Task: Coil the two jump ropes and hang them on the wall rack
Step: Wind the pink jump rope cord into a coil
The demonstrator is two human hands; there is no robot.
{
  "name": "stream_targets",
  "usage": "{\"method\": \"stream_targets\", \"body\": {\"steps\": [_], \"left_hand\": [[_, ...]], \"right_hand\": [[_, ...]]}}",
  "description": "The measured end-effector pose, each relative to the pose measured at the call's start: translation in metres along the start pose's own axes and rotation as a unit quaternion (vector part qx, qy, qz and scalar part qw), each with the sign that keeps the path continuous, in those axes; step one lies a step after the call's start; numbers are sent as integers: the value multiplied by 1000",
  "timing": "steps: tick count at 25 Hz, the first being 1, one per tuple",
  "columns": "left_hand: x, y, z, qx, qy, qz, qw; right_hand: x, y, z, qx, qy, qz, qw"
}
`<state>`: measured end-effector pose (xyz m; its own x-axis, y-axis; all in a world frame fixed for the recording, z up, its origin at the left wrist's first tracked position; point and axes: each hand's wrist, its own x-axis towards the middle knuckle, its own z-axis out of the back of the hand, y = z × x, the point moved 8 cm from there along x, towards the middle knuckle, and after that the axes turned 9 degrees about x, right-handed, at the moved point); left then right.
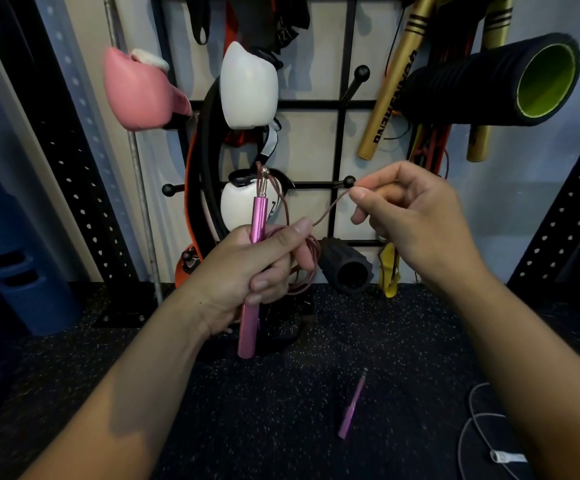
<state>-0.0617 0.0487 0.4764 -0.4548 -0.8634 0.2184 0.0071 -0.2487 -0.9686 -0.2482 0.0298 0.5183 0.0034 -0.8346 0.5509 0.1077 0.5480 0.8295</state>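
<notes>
My left hand (264,265) grips a pink jump-rope handle (257,216) upright, together with several loops of thin brown cord (307,261) that hang below its fingers. My right hand (409,216) pinches the same cord (330,206) between thumb and fingertip, a short span to the right of the left hand. The rope's other pink handle (352,407) lies on the dark floor below. A second rope with a grey cord (472,420) and a pale handle (508,457) lies on the floor at the lower right. The black wall rack (340,105) stands straight ahead with ball-tipped pegs (349,181).
On the rack hang a pink boxing glove (136,91), white gloves (248,88), a black and green foam roller (510,81) and gold sticks (390,84). A small black roller (345,265) leans at the wall's foot. Perforated black uprights (84,188) flank the rack.
</notes>
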Motion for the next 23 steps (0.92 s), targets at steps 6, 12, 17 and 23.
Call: {"method": "stream_targets", "body": {"steps": [6,12,17,23], "left_hand": [[-3,-13,-3,-52,-28,-7,998],[-4,-15,0,-83,-10,-29,996],[-5,-22,-2,-146,-47,-38,987],[-4,-26,-4,-179,-2,-57,982]], "right_hand": [[-2,-2,0,8,-20,-6,1000],[-2,-7,-5,6,-12,-19,1000],[-4,-6,-13,-2,5,-18,1000],[-5,-2,-19,-10,12,-17,1000]]}}
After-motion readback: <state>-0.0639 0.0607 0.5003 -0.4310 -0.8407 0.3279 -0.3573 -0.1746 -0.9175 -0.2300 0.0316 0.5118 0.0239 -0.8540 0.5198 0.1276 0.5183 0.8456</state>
